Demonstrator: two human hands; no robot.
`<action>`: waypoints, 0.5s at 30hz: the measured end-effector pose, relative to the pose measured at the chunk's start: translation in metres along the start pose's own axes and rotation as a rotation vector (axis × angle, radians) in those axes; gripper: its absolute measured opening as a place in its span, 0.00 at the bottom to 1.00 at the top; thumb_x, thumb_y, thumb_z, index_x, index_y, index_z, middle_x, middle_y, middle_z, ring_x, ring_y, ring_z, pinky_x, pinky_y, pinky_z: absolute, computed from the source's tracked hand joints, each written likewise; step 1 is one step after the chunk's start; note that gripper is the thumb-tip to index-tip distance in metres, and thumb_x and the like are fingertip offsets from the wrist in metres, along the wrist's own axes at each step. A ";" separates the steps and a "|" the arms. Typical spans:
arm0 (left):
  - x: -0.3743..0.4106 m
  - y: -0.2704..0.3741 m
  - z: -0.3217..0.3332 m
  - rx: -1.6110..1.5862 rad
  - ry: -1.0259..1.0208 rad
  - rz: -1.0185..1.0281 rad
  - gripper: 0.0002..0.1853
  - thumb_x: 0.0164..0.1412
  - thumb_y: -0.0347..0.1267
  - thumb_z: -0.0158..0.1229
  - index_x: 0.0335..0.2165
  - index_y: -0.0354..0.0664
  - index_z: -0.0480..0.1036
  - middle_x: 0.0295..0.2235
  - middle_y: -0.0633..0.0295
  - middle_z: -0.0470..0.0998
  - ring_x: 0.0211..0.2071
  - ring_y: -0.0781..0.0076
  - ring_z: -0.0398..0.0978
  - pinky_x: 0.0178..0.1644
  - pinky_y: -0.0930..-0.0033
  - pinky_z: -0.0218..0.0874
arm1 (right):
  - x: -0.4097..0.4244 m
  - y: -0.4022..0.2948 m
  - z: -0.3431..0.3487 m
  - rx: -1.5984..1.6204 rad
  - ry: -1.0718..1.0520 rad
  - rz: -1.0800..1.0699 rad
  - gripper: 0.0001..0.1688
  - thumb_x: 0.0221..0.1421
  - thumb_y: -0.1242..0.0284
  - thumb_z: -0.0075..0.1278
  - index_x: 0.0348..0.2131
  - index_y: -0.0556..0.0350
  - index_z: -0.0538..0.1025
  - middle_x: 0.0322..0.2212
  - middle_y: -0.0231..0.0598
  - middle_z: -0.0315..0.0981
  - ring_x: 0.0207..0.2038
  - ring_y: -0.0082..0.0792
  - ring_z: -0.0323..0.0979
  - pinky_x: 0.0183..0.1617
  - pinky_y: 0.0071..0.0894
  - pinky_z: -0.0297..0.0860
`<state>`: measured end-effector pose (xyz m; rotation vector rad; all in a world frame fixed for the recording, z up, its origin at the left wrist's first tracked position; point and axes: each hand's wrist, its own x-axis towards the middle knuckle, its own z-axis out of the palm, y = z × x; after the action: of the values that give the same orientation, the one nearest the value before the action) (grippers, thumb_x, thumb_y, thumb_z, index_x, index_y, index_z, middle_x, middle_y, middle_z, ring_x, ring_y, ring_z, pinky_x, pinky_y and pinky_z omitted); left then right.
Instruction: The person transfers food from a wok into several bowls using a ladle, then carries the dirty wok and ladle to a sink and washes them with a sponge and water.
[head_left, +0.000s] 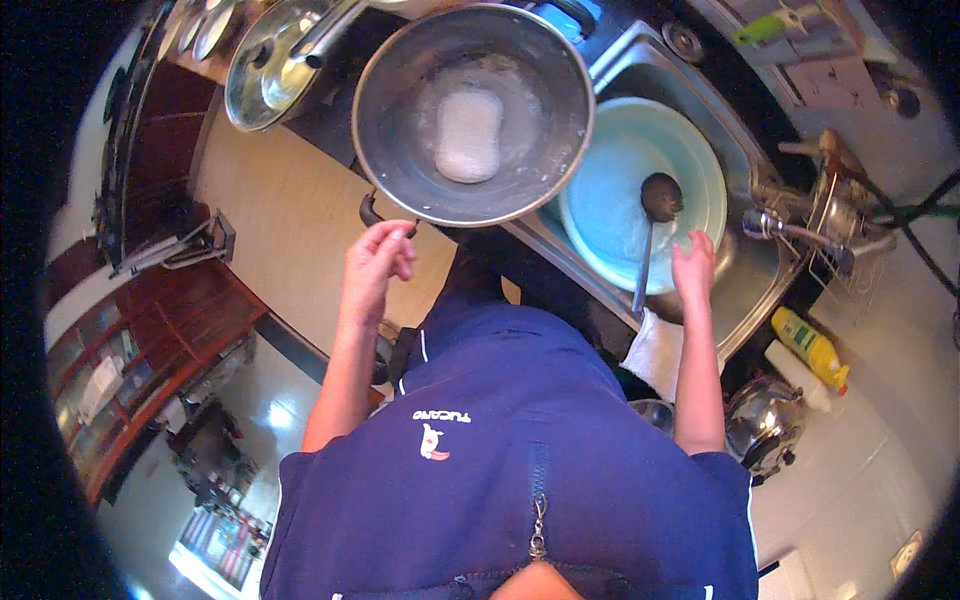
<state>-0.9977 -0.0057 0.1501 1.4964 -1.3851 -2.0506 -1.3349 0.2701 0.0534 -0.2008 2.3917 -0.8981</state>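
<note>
A large dark metal wok (390, 127) with a pale rim stands before me, its inside streaked with whitish film. A white oblong block, perhaps a sponge (469, 136), rests at its bottom. My left hand (381, 259) is at the wok's black loop handle (368, 210), fingers loosely curled; whether they grip it is hidden. Over the near right part of a light blue basin (607, 195), my right hand (695, 262) is empty with its fingers apart. Close to it, a dark ladle (661, 197) leans in the basin, its handle reaching over the near rim.
The basin sits in a steel sink (750, 300) with a faucet (765, 223) at right. A white cloth (656, 352) hangs over the sink's front edge. Beyond lie a yellow bottle (810, 349) and a shiny pot (765, 424). A glass lid (266, 75) is at upper left.
</note>
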 end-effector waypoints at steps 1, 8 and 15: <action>0.001 -0.002 -0.015 -0.032 0.094 0.012 0.10 0.58 0.32 0.48 0.35 0.39 0.71 0.20 0.67 0.70 0.17 0.84 0.64 0.22 0.82 0.57 | -0.004 -0.024 -0.005 -0.030 0.019 -0.131 0.19 0.50 0.67 0.48 0.41 0.59 0.70 0.30 0.41 0.73 0.31 0.35 0.72 0.34 0.29 0.68; 0.036 -0.020 -0.064 -0.106 0.257 0.001 0.18 0.55 0.36 0.54 0.42 0.40 0.65 0.33 0.66 0.69 0.27 0.83 0.67 0.30 0.81 0.60 | -0.059 -0.204 0.102 -0.174 -0.274 -0.767 0.19 0.48 0.69 0.49 0.41 0.58 0.71 0.36 0.45 0.71 0.39 0.39 0.71 0.43 0.35 0.67; 0.062 -0.018 -0.083 -0.117 0.058 -0.051 0.21 0.54 0.41 0.54 0.44 0.42 0.64 0.39 0.68 0.66 0.37 0.80 0.65 0.39 0.76 0.59 | -0.054 -0.232 0.247 -0.890 -0.156 -0.791 0.25 0.42 0.68 0.52 0.41 0.57 0.65 0.40 0.45 0.64 0.41 0.48 0.66 0.42 0.48 0.66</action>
<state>-0.9502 -0.0824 0.0968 1.5444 -1.1950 -2.0623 -1.1649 -0.0273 0.0765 -1.5533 2.3911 -0.0103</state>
